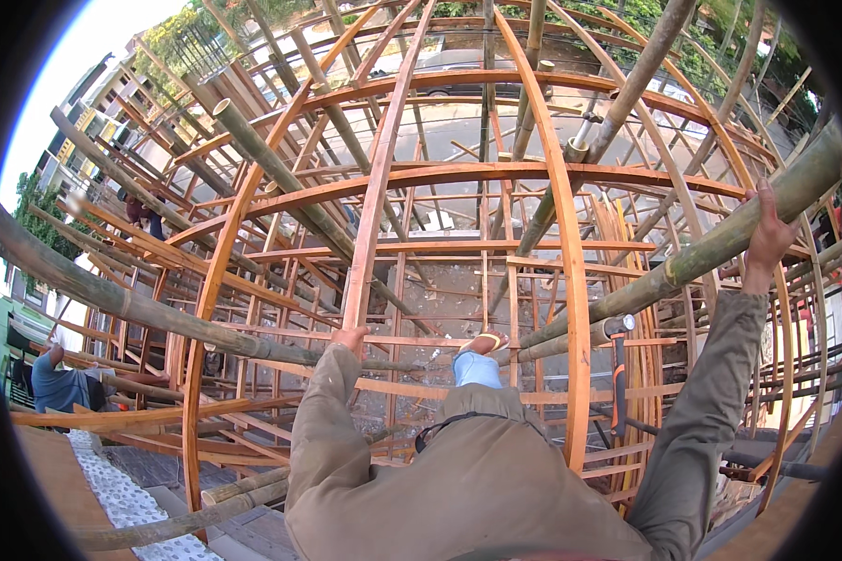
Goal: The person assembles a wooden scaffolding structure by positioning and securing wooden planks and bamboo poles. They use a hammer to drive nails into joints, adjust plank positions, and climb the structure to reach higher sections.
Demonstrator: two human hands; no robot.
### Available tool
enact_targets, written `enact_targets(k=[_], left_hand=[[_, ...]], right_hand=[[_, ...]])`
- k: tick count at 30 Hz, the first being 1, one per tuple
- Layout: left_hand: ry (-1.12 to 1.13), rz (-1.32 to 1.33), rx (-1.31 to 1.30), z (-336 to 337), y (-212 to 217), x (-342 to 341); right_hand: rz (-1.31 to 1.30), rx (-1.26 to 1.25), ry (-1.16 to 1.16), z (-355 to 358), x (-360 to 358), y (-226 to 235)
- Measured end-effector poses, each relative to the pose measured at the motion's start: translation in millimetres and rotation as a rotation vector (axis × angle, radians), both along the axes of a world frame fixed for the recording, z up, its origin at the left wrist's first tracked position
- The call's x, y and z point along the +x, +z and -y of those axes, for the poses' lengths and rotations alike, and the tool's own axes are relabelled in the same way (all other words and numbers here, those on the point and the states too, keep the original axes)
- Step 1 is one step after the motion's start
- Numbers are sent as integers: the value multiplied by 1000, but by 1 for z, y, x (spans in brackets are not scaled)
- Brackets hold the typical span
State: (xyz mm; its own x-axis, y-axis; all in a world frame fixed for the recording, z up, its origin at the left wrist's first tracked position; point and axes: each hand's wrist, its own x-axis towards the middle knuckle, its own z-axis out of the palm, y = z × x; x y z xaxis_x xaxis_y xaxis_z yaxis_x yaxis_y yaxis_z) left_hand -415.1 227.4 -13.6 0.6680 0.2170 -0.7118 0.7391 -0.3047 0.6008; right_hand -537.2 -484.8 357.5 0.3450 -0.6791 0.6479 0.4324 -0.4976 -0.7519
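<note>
My left hand (350, 338) is closed round the lower end of a long reddish wooden beam (376, 210), which slants up and away from me. Far to the right, my right hand (769, 229) grips a thick greenish bamboo pole (669, 271), its fingers reaching over the top. Between my arms, a hammer (618, 374) with an orange and black handle hangs head up beside a bamboo stub. My sandalled foot (486, 343) stands on a bamboo pole at the centre, below the beam.
Curved wooden ribs (571, 280) and crosspieces (440, 175) form an open frame around me, with ground far below. Another bamboo pole (150, 307) crosses on the left. One person in blue (58, 379) is at the lower left, another (143, 208) farther off. A car (454, 82) stands beyond.
</note>
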Motion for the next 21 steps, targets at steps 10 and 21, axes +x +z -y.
enact_targets(k=[10, 21], left_hand=[[57, 68, -133, -27, -30, 11], [-452, 1274, 796, 48, 33, -56]], right_hand=[[-10, -55, -12, 0, -1, 5], [-24, -159, 69, 29, 3, -2]])
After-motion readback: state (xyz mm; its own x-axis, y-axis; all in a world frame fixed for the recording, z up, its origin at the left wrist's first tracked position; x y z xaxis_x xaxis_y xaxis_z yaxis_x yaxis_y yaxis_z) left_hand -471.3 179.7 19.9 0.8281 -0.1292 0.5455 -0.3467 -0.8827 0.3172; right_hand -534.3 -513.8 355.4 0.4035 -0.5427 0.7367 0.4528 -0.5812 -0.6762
